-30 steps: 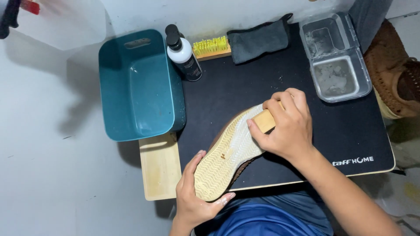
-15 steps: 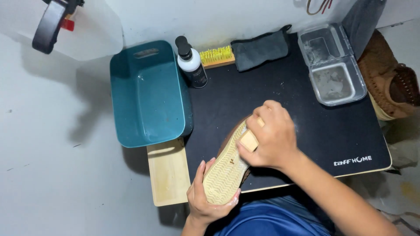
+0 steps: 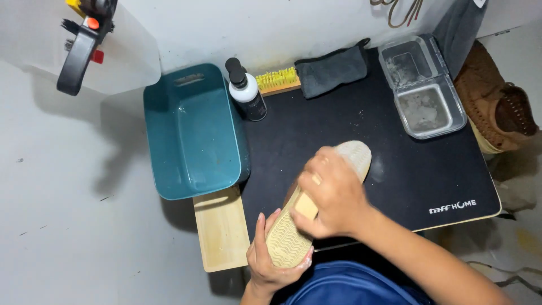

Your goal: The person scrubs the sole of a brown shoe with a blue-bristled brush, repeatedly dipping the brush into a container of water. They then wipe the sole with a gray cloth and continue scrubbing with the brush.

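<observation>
A shoe [image 3: 353, 155] lies sole up across the black mat [image 3: 395, 181], its pale ridged sole facing me. My left hand [image 3: 268, 265] cups the near end of the shoe from below. My right hand [image 3: 333, 195] is closed on a small wooden-backed brush [image 3: 306, 207] and presses it on the middle of the sole, hiding that part of the shoe.
A teal plastic tub [image 3: 192, 130] stands left of the mat, with a pale wooden board [image 3: 221, 229] in front of it. At the back are a pump bottle [image 3: 245, 90], a yellow-bristled brush [image 3: 276, 80] and a grey cloth [image 3: 330, 69]. A clear two-part tray [image 3: 420, 85] and a brown shoe [image 3: 497, 104] sit at right.
My right hand with the brush has slid down the sole toward me, uncovering the far end of the shoe. The view has shifted slightly.
</observation>
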